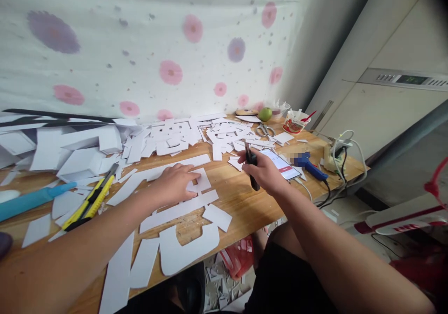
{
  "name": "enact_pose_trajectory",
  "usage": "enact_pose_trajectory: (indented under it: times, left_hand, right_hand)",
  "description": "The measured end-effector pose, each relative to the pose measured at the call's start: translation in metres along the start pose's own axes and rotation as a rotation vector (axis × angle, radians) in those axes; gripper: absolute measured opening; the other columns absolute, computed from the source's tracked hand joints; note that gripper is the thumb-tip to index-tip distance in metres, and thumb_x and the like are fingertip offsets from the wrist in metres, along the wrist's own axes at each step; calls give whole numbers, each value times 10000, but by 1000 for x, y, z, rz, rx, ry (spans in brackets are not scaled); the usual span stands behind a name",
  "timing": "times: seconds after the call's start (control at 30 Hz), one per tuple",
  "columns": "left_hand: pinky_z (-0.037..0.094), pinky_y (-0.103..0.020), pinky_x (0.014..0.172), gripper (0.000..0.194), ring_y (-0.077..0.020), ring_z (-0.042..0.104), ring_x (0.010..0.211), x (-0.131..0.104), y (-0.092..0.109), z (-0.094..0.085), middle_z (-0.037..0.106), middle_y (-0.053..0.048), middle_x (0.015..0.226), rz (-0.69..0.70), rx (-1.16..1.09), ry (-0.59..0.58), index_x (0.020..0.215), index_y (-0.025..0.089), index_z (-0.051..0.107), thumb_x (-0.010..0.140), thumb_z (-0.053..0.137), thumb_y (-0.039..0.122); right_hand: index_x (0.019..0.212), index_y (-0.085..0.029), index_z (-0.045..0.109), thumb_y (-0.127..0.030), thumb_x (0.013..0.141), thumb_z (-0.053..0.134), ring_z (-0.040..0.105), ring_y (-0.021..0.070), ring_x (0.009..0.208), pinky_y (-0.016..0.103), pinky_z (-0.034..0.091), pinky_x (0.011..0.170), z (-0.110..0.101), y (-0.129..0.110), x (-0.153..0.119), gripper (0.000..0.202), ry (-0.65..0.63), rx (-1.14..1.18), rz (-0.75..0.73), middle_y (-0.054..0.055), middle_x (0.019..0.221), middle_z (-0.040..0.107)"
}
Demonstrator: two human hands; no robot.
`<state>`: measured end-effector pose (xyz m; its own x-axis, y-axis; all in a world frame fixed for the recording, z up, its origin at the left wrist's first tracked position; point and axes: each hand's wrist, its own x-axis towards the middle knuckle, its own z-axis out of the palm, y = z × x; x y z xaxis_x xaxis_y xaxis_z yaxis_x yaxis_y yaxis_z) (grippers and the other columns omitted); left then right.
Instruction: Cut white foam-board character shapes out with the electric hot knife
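My left hand [177, 183] lies with fingers spread on a white cut board piece [205, 177] with a notch, on the wooden table [241, 209]. Gripped in my right hand [268, 170] is a black utility knife [255, 183], held above the table with its tip pointing up and away. Nearer to me lie a long white strip [178, 211], a small white offcut [217, 217] and a large rounded white piece [189, 251] with a cutout. Beyond the left hand runs another white strip [175, 167].
At left are a yellow utility knife [93, 197], a blue tool [38, 199] and folded white board shapes [84, 162]. White offcuts [175, 136] pile along the back near scissors [265, 130]. A phone [280, 164], a blue glue gun [311, 167] and cables [345, 164] lie at right.
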<state>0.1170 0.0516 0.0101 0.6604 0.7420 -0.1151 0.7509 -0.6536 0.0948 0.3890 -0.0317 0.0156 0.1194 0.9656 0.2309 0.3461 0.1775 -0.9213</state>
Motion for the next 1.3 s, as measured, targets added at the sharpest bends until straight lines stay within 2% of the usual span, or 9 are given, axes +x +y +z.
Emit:
enact_pose_trajectory:
  times: [0.2, 0.4, 0.53, 0.63, 0.73, 0.8, 0.93, 1.07, 1.3]
  left_hand:
    - [373, -574, 1169, 457, -327, 456, 1411, -6, 1, 4, 512, -140, 1521, 133, 16, 49, 1402, 205, 576, 963, 612, 324]
    - [433, -573, 1134, 344, -298, 545, 1325, 8, 12, 24, 596, -123, 1400, 282, 2, 83, 1307, 169, 606, 977, 628, 266]
    - [434, -573, 1141, 344, -302, 523, 1358, 10, 11, 28, 574, -119, 1442, 288, -49, 109, 1299, 180, 619, 973, 643, 286]
    - [397, -578, 1173, 424, -319, 429, 1447, 0, -2, 18, 433, -118, 1587, 204, -101, 194, 1382, 209, 570, 973, 638, 300]
    - [346, -584, 1202, 472, -313, 388, 1475, -28, -33, 4, 378, -136, 1620, -13, -138, 392, 1478, 203, 466, 1024, 529, 312]
    - [393, -556, 1168, 397, -283, 512, 1372, -57, -58, -3, 559, -141, 1460, -160, -149, 489, 1391, 162, 545, 1045, 464, 338]
    - [475, -508, 1074, 359, -263, 629, 1190, -121, -91, 3, 697, -117, 1223, -340, -140, 524, 1131, 166, 687, 1005, 476, 428]
    - [519, -458, 1004, 366, -278, 662, 1116, -164, -84, 26, 739, -88, 1147, -379, -143, 459, 1036, 218, 735, 902, 475, 438]
    - [495, -504, 1073, 487, -319, 625, 1214, -198, -58, 55, 683, -115, 1324, -369, -168, 416, 1213, 200, 697, 878, 526, 509]
  right_hand:
    - [1152, -153, 618, -344, 830, 548, 572, 202, 765, 334, 449, 721, 4, 0, -3, 380, -43, -224, -63, 45, 842, 640]
    - [1141, -170, 644, -270, 869, 547, 603, 198, 767, 301, 439, 705, 9, -1, -8, 305, -29, -395, -131, 57, 887, 696]
    - [1256, -177, 619, -266, 910, 542, 645, 215, 808, 304, 454, 732, 11, 1, -13, 366, -63, -487, -139, 82, 979, 737]
    - [1324, -193, 591, -283, 944, 539, 677, 245, 889, 310, 460, 764, 12, -2, -14, 394, -94, -591, -105, 97, 1035, 755]
    - [1329, -187, 597, -315, 953, 565, 694, 285, 955, 324, 465, 780, 13, -6, -15, 398, -231, -748, -20, 130, 1093, 760]
    - [1348, -169, 587, -312, 940, 594, 693, 311, 1016, 340, 471, 814, 14, -6, -15, 433, -342, -841, 21, 163, 1187, 740]
    - [1394, -138, 561, -214, 908, 598, 660, 322, 1138, 351, 465, 903, 14, 4, -14, 493, -432, -941, 26, 192, 1298, 683]
    - [1352, -119, 604, -191, 888, 612, 666, 315, 1099, 345, 466, 898, 15, 16, -7, 470, -425, -1017, 40, 189, 1231, 688]
    - [1319, -92, 632, -212, 872, 623, 664, 352, 1103, 406, 483, 914, 15, 20, 1, 462, -362, -1104, 54, 225, 1259, 670]
